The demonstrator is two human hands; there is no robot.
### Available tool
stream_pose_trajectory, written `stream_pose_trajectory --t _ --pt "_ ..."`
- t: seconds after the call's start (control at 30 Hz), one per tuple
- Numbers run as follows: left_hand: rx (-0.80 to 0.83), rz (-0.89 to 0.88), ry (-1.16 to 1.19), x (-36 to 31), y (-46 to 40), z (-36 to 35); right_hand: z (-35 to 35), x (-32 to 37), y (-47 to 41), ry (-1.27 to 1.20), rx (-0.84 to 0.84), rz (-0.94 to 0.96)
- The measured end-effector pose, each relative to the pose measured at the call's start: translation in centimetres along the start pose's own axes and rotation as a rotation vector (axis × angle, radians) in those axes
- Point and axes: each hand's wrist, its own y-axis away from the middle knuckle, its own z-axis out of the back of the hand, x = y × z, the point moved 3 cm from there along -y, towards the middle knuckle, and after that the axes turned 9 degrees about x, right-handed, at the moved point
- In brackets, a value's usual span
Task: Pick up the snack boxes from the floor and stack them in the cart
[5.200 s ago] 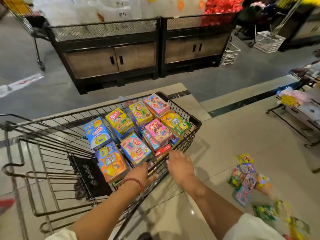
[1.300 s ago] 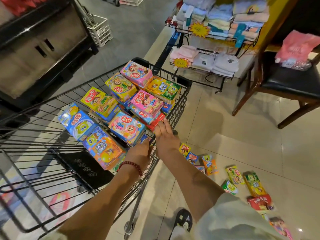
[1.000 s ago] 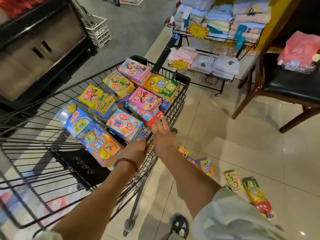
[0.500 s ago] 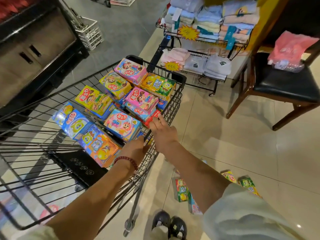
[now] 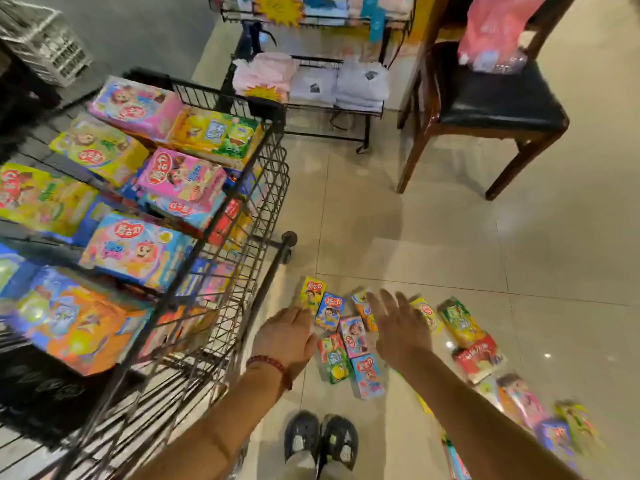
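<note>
A: What sits nearest, at the bottom of the frame?

B: A pair of dark shoes [image 5: 320, 439] at bottom centre, side by side on the pale tiled floor [image 5: 433, 237]. Both forearms reach up from the lower edge.

A: And the hands?

B: The left hand [image 5: 285, 336], with a red bead bracelet [image 5: 270, 363] at the wrist, is spread flat, fingers straight, holding nothing. Its fingertips are just beside a yellow snack box [image 5: 312, 293]. The right hand [image 5: 398, 323] is also spread wide and empty, above the boxes; I cannot tell whether it touches any.

A: Where are the snack boxes?

B: Small ones lie scattered on the floor at lower centre: a blue box [image 5: 329, 310], a pink box [image 5: 353, 336], a green box [image 5: 334, 362], and a light-blue box [image 5: 369, 375] between the two hands. More lie to the right, among them a red box [image 5: 479, 358], trailing blurred toward the lower right corner.

A: And the cart?

B: The black wire cart [image 5: 242, 237] fills the left of the frame, already loaded with larger bright boxes [image 5: 180, 181] stacked in layers.

A: Further back?

B: A dark wooden chair [image 5: 485, 109] with a black seat at upper right, a pink bag [image 5: 495, 29] on it. At top centre, a wire rack [image 5: 329, 109] of folded cloths; a white basket [image 5: 45, 46] at upper left.
</note>
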Motion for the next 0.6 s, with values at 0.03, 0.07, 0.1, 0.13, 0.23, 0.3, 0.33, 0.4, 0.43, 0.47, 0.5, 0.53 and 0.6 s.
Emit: stream_pose_trajectory --t 0.03,0.07,0.1,0.13,0.23,0.3,0.33,0.4,0.43,0.47,0.5,0.53,0.6 --pt "0.059 0.009 0.003 -0.2 -1.6 -2.2 -2.0 -0.8 -0.6 -0.036 -0.002 -0.024" --pt "0.111 0.018 0.004 -0.4 -3.1 -4.3 -4.3 -1.6 -1.4 -0.058 0.003 -0.043" --pt "0.157 0.031 0.004 -0.7 -4.8 -6.6 -7.1 -2.3 -2.3 -0.078 0.043 -0.048" --pt "0.185 0.037 0.004 -0.7 -6.6 -9.1 -10.2 -3.0 -3.3 -0.102 0.099 -0.055" --pt "0.28 0.057 0.062 -0.5 -12.1 -17.1 -18.8 -4.3 -6.9 -0.184 0.24 -0.1" --pt "0.323 0.076 0.061 0.0 -16.3 -22.5 -24.5 -4.8 -10.3 -0.239 0.226 -0.132" --pt "0.344 0.085 0.049 0.3 -18.6 -26.0 -28.0 -4.9 -12.1 -0.257 0.247 -0.144" --pt "0.348 0.101 0.034 0.9 -21.5 -29.8 -31.5 -4.7 -14.7 -0.316 0.258 -0.153" --pt "0.349 0.107 0.035 1.1 -23.1 -32.4 -34.1 -4.6 -16.3 -0.341 0.264 -0.161" --pt "0.341 0.12 0.042 1.3 -24.5 -34.6 -36.4 -4.4 -17.9 -0.364 0.255 -0.168" --pt "0.329 0.135 0.049 1.6 -26.1 -36.8 -38.4 -4.2 -19.4 -0.377 0.25 -0.173" --pt "0.328 0.165 0.069 1.9 -27.4 -38.9 -40.3 -4.0 -20.8 -0.386 0.246 -0.185" --pt "0.314 0.242 0.15 2.5 -29.7 -42.9 -43.8 -3.7 -23.1 -0.383 0.227 -0.207"
